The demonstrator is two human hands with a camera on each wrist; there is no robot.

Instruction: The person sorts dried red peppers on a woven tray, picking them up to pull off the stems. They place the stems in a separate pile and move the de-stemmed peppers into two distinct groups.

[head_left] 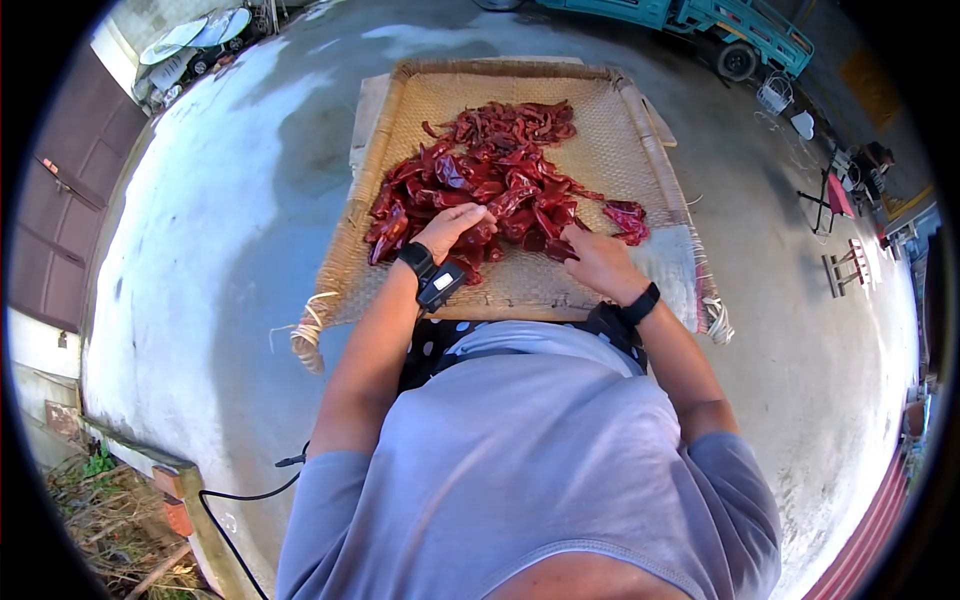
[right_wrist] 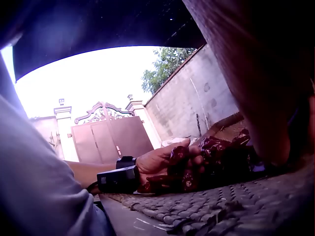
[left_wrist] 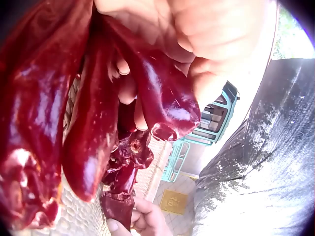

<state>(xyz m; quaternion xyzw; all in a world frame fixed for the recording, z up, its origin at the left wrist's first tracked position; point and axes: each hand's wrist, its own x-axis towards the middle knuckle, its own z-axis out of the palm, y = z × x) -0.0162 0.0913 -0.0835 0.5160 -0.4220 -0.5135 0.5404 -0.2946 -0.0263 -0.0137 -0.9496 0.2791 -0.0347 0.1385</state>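
Observation:
Glossy dark-red peppers lie heaped on a woven tray. At the heap's near left edge, the left hand curls its fingers round several peppers; in the left wrist view one long pepper lies across that hand. The right hand, at the heap's near right edge, pinches the end of a pepper between thumb and fingers. In the right wrist view the left hand cradles peppers just above the weave; a dark, blurred part of the right hand fills the upper right.
Smaller, wrinkled peppers lie at the tray's far side, and a separate pepper clump is at its right. The person's body is against the near edge. A teal vehicle stands beyond; a small stool is at right.

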